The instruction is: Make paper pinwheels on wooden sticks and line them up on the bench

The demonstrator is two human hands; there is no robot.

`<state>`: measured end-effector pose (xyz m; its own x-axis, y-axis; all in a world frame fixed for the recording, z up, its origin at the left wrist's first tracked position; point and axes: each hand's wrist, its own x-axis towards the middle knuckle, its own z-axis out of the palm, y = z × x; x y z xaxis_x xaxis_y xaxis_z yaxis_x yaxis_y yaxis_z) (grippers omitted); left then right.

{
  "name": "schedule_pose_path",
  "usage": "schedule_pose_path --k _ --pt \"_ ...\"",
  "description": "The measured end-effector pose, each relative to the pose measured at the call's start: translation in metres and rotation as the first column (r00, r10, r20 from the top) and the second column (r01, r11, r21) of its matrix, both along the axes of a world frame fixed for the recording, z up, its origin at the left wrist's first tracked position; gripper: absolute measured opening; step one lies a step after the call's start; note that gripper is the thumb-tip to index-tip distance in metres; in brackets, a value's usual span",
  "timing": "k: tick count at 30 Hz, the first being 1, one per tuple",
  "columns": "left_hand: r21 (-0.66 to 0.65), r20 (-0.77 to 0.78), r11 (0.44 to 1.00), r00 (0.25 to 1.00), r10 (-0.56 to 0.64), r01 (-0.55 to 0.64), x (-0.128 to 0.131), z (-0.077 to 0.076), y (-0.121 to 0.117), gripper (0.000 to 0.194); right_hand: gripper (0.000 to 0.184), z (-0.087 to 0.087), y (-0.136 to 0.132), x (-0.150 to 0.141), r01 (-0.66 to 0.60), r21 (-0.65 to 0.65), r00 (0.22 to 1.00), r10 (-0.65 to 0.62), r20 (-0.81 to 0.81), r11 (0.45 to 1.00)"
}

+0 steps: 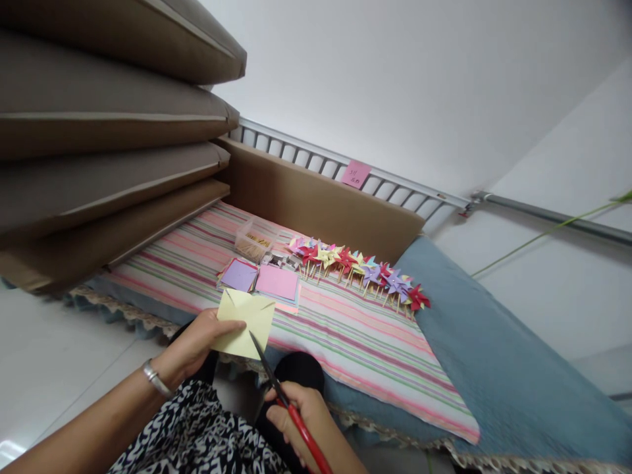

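Note:
My left hand (205,339) pinches a pale yellow paper square (251,316) by its left side, thumb on top. Slits show near the two far corners of the square. In my right hand (301,418) are scissors (297,413) with red handles and dark blades. Their tip lies over the near part of the paper, and whether a blade passes beneath it I cannot tell. Just past the paper, a purple square (239,274) and a pink square (278,282) top two stacks of coloured paper on the striped cloth.
Several paper pinwheels (368,273) on sticks lie in a row on the striped cloth (355,342). A clear plastic box (253,242) holds thin sticks. Large brown cushions (113,125) are piled at left. A pink note (356,174) hangs on the metal rail (306,150).

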<state>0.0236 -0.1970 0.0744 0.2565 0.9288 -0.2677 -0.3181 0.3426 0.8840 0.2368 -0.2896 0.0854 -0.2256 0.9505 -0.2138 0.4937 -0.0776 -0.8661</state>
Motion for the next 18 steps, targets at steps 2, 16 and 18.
schedule_pose_path --k 2,16,18 --pt "0.002 0.006 1.0 1.0 0.005 -0.005 0.0 0.001 -0.001 0.036 0.013 0.0 0.0 0.0 0.0 0.002 1.0 0.0 -0.005 1.0" --pt "-0.022 -0.029 1.0 0.999 0.017 -0.017 0.002 0.007 -0.001 0.038 0.012 -0.008 -0.002 -0.001 0.016 -0.087 0.999 -0.019 -0.027 0.996" --pt "-0.021 -0.038 0.999 0.999 0.023 -0.024 0.002 0.007 0.0 0.036 0.012 -0.005 -0.001 -0.002 0.019 -0.07 1.0 -0.02 -0.012 0.997"
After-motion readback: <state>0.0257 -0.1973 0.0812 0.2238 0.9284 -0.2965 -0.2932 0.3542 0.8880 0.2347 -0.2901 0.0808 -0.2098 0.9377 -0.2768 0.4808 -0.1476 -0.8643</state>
